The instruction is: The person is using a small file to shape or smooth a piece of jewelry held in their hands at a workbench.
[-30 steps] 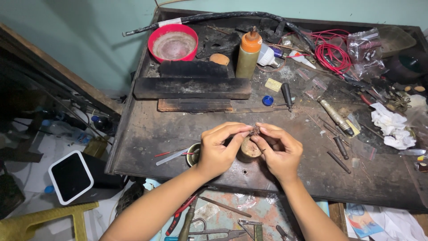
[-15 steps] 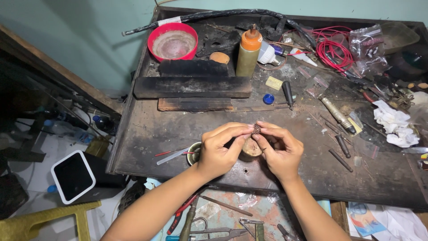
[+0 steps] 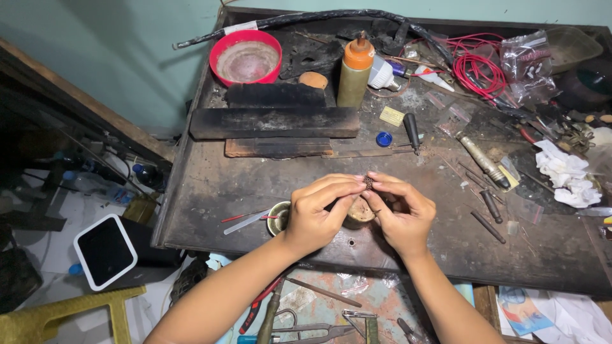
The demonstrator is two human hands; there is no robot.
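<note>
bench: dark, worn, scratched metal top
bead: tiny, dark, knobbly
left hand, right hand: fingertips together, pinching bead

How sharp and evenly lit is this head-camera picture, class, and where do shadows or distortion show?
Head view: both hands, left hand and right hand, look sharp under soft, even light; the dark workbench shows little glare; deep shadow fills the left floor; the bench edges splay with wide-angle distortion.
</note>
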